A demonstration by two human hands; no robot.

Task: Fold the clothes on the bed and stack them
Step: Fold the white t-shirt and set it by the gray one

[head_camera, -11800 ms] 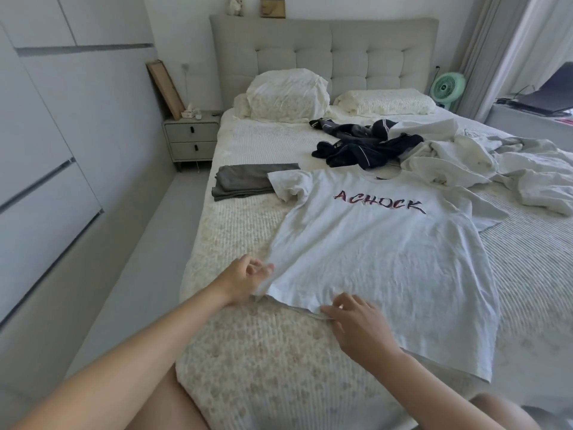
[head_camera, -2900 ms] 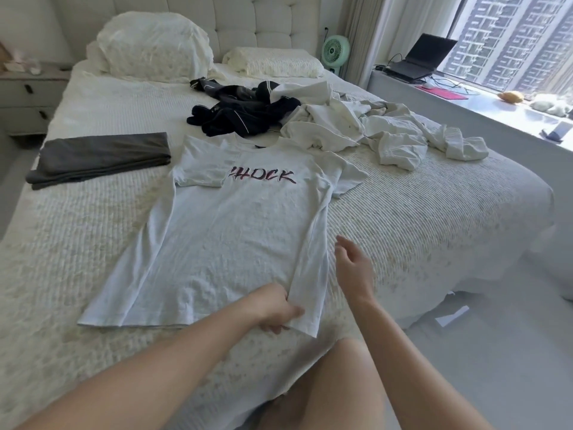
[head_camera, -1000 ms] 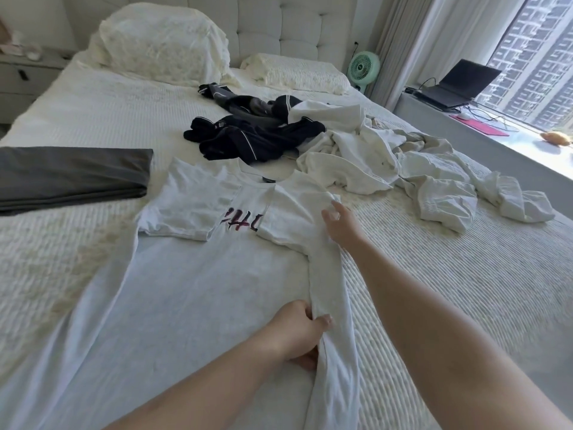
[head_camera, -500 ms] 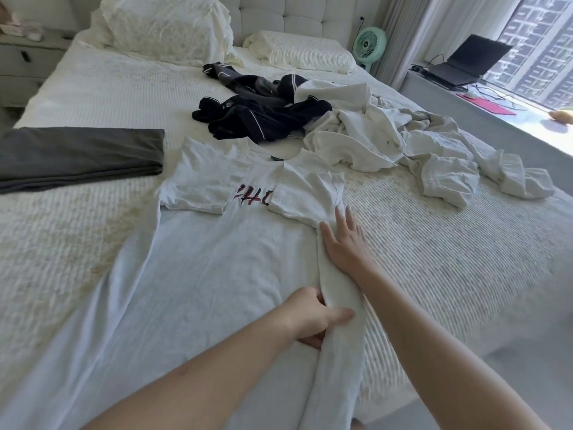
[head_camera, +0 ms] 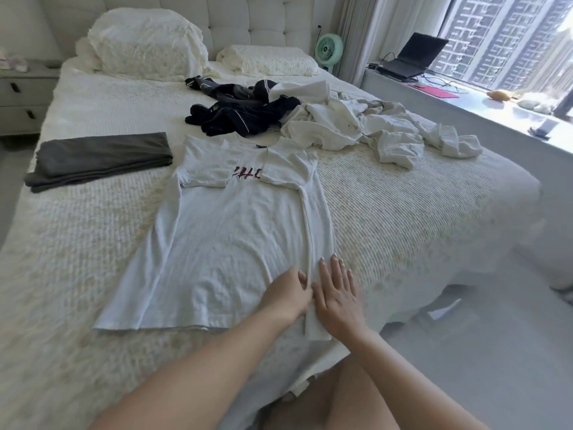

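On the bed, my left hand pinches the shirt's folded edge; my right hand presses flat, fingers straight.

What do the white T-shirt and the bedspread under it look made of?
White T-shirt: thin, matte knit, probably cotton jersey; it lies limp with soft creases. Bedspread: thicker cream cloth, ribbed or quilted, judging by its raised rows. The fibre cannot be told.

White t-shirt lying flat on bed, both sleeves and right edge folded inward — folded grey garment sitting just left; dark clothes and white clothes lying crumpled beyond.
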